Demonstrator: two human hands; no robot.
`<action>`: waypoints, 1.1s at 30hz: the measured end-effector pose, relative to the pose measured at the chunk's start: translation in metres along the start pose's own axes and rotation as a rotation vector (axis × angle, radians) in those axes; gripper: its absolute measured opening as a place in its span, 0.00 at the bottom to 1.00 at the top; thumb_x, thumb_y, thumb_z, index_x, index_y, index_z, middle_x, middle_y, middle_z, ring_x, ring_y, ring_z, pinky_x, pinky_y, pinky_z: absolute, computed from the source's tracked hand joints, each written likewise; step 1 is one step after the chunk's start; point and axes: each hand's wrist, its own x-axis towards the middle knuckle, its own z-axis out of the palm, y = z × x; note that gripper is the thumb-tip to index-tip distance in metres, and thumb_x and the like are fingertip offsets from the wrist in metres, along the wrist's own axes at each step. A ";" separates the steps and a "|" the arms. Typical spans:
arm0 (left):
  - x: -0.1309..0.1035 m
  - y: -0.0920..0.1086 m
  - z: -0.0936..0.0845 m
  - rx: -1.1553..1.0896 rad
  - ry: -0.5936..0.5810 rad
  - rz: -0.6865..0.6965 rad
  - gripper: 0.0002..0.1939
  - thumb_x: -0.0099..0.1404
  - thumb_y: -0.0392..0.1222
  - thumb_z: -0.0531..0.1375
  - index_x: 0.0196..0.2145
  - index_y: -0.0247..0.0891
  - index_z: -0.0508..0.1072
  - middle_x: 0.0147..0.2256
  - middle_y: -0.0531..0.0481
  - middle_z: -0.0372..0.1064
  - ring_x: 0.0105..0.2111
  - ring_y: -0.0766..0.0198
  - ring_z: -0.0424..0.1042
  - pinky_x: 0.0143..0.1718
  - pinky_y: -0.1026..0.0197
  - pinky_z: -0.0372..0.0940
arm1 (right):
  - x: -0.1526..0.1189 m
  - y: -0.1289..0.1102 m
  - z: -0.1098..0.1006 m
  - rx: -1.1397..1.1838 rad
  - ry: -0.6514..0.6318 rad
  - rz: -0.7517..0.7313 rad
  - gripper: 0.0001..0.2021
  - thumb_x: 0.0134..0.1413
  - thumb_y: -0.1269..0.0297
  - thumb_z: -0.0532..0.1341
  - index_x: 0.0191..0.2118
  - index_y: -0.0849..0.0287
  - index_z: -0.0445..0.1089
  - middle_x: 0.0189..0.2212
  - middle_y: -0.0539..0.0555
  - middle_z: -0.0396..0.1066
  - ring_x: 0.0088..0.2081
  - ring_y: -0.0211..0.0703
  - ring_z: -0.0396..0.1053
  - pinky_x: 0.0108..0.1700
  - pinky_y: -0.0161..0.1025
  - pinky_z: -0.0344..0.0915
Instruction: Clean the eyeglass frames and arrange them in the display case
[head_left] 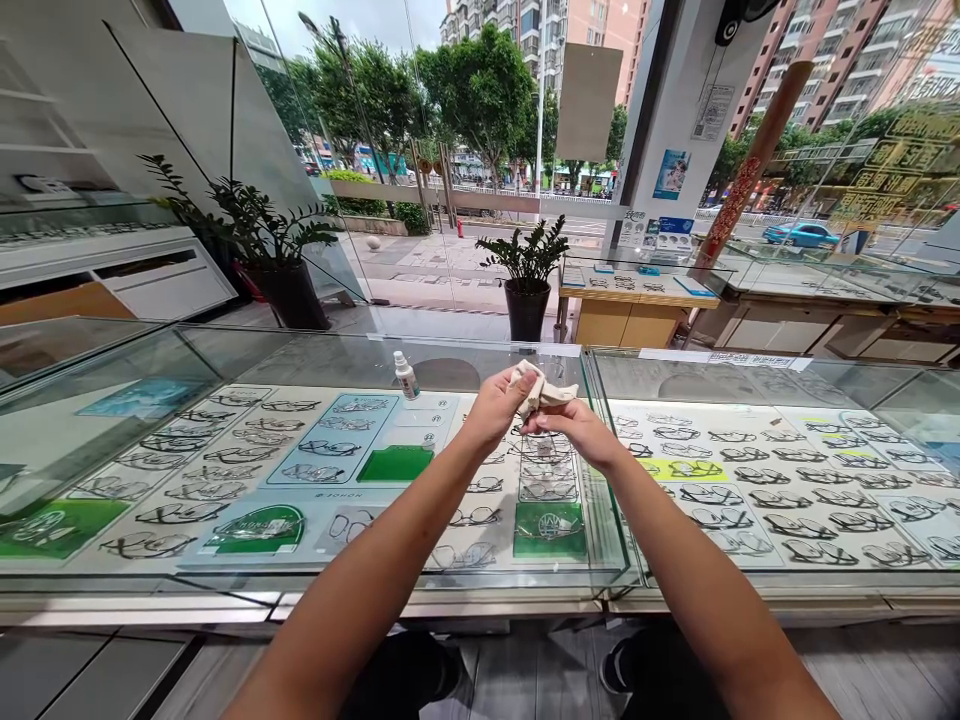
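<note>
Above the glass display counter (337, 350), both hands meet around a crumpled off-white cloth (553, 394). My left hand (496, 402) is closed, its thumb pressing on the cloth's left part. Fingers of my right hand (576, 426) are bent in a pinch at the cloth's lower edge. Whether something is wrapped in the folds I cannot make out. To the left, a small white bottle (406, 380) with a label stands upright on the counter, apart from the hands. Beneath the glass lie rows of eyeglasses (478, 516), partly hidden by my forearms.
A second glass case (750, 575) with more eyeglasses adjoins on the right. Green display cards (396, 464) lie inside the left case. Beyond the counter stand potted plants (527, 308), a low wooden display cabinet (622, 325) and a large window onto the street.
</note>
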 end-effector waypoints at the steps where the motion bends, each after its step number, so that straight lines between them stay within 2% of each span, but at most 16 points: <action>1: 0.001 0.002 -0.002 -0.002 -0.020 0.006 0.28 0.64 0.68 0.68 0.36 0.38 0.73 0.20 0.53 0.70 0.16 0.66 0.67 0.19 0.63 0.59 | -0.001 -0.002 -0.001 -0.003 0.013 -0.011 0.15 0.58 0.50 0.71 0.34 0.57 0.83 0.33 0.56 0.81 0.42 0.50 0.73 0.53 0.49 0.65; 4: 0.000 0.010 -0.009 -0.015 -0.055 0.013 0.26 0.62 0.63 0.72 0.38 0.35 0.75 0.26 0.50 0.75 0.23 0.65 0.72 0.27 0.63 0.65 | -0.001 -0.006 -0.003 0.018 0.077 -0.055 0.12 0.57 0.52 0.71 0.33 0.56 0.84 0.35 0.55 0.81 0.42 0.50 0.73 0.52 0.47 0.64; 6: -0.002 0.015 -0.010 -0.001 -0.086 -0.006 0.26 0.59 0.58 0.76 0.43 0.35 0.77 0.30 0.48 0.77 0.28 0.64 0.74 0.30 0.63 0.66 | -0.001 -0.005 -0.004 0.040 0.120 -0.052 0.11 0.56 0.53 0.71 0.31 0.55 0.84 0.34 0.55 0.81 0.41 0.49 0.72 0.50 0.46 0.64; 9: -0.004 0.014 -0.007 0.067 -0.073 -0.016 0.28 0.57 0.54 0.78 0.48 0.36 0.76 0.31 0.48 0.77 0.27 0.63 0.74 0.28 0.64 0.64 | 0.000 -0.001 -0.004 0.082 0.145 -0.016 0.11 0.52 0.54 0.73 0.31 0.56 0.83 0.32 0.55 0.79 0.38 0.48 0.71 0.48 0.46 0.65; 13: -0.002 0.007 -0.004 0.143 0.052 0.078 0.24 0.61 0.60 0.74 0.40 0.36 0.77 0.27 0.50 0.73 0.23 0.66 0.69 0.25 0.64 0.62 | 0.001 0.003 -0.002 0.093 0.147 -0.014 0.11 0.51 0.55 0.73 0.32 0.58 0.83 0.30 0.54 0.78 0.37 0.46 0.70 0.49 0.47 0.65; 16: 0.001 0.009 -0.010 0.164 0.055 0.119 0.25 0.63 0.63 0.71 0.35 0.35 0.77 0.27 0.50 0.72 0.25 0.66 0.67 0.27 0.64 0.62 | 0.000 0.000 -0.003 0.069 0.150 -0.028 0.10 0.52 0.55 0.72 0.30 0.57 0.83 0.31 0.54 0.79 0.38 0.47 0.70 0.49 0.47 0.65; 19: 0.000 0.013 -0.014 0.132 -0.055 0.052 0.26 0.62 0.61 0.73 0.43 0.35 0.79 0.31 0.49 0.75 0.28 0.65 0.70 0.30 0.63 0.64 | -0.001 -0.004 -0.006 0.089 0.176 -0.028 0.11 0.53 0.54 0.72 0.30 0.57 0.83 0.33 0.55 0.80 0.39 0.47 0.70 0.48 0.46 0.64; 21: -0.003 0.013 -0.010 0.114 -0.073 0.022 0.29 0.59 0.56 0.76 0.50 0.36 0.78 0.33 0.49 0.77 0.29 0.64 0.72 0.31 0.63 0.66 | 0.000 -0.003 -0.006 0.118 0.180 -0.017 0.11 0.51 0.54 0.73 0.29 0.57 0.83 0.32 0.55 0.79 0.38 0.47 0.69 0.47 0.46 0.64; 23: -0.005 0.011 -0.004 0.112 -0.003 0.039 0.28 0.57 0.55 0.77 0.49 0.37 0.77 0.33 0.49 0.77 0.27 0.64 0.72 0.30 0.62 0.66 | 0.000 0.000 -0.004 0.138 0.172 0.000 0.11 0.49 0.54 0.75 0.29 0.57 0.83 0.30 0.54 0.78 0.36 0.46 0.68 0.46 0.45 0.64; 25: -0.006 0.008 0.001 0.120 0.072 0.071 0.24 0.60 0.57 0.75 0.43 0.37 0.77 0.29 0.50 0.76 0.24 0.65 0.70 0.27 0.62 0.65 | 0.000 0.002 -0.002 0.127 0.153 0.007 0.11 0.48 0.54 0.75 0.30 0.57 0.82 0.29 0.53 0.78 0.36 0.45 0.68 0.46 0.45 0.64; 27: -0.004 0.007 -0.001 0.140 0.101 0.092 0.23 0.64 0.61 0.71 0.38 0.37 0.77 0.26 0.51 0.74 0.22 0.66 0.68 0.25 0.62 0.62 | 0.000 0.002 0.000 0.093 0.135 0.001 0.11 0.51 0.54 0.74 0.31 0.57 0.83 0.31 0.54 0.79 0.37 0.46 0.69 0.47 0.46 0.64; 30: -0.001 0.010 -0.009 0.128 0.038 0.089 0.25 0.64 0.63 0.71 0.37 0.35 0.78 0.27 0.49 0.74 0.25 0.65 0.69 0.27 0.63 0.62 | -0.002 -0.005 -0.002 0.069 0.157 -0.020 0.11 0.53 0.54 0.73 0.30 0.57 0.84 0.33 0.55 0.80 0.39 0.47 0.70 0.49 0.46 0.63; 33: -0.002 0.013 -0.011 0.067 -0.058 0.026 0.27 0.59 0.58 0.76 0.46 0.35 0.79 0.33 0.48 0.77 0.29 0.64 0.72 0.31 0.64 0.66 | -0.002 -0.010 -0.003 0.113 0.192 -0.018 0.11 0.52 0.53 0.73 0.30 0.57 0.84 0.33 0.55 0.80 0.38 0.47 0.69 0.47 0.45 0.63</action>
